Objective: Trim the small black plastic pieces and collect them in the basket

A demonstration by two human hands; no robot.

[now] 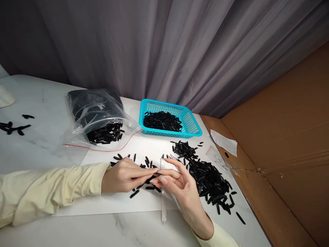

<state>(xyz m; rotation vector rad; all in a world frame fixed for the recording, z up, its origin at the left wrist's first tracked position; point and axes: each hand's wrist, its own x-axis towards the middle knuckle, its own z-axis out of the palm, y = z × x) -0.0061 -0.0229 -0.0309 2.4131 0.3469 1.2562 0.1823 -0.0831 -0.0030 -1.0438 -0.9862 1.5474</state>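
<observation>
A small black elongated piece [159, 174] is pinched between the fingertips of both hands, above a white sheet [102, 202]. My left hand [128, 175] is closed, its thumb and fingers pressed together on the left end. From the right, my right hand [183, 188] has its thumb and a finger at the other end, with the index finger raised. Beneath the right fingers lies a narrow white strip [163, 206], partly covered. Several loose black pieces [134, 194] are scattered under and around the left hand. A larger pile of them [210, 178] spreads beside the right hand.
Behind the hands stands a blue perforated basket [196, 130] holding black pieces. Left of it lies a clear zip bag [102, 118] with more inside. More pieces [15, 128] lie far left. A cardboard wall [288, 137], paper slip [224, 142] and small clear bag [215, 156] are right.
</observation>
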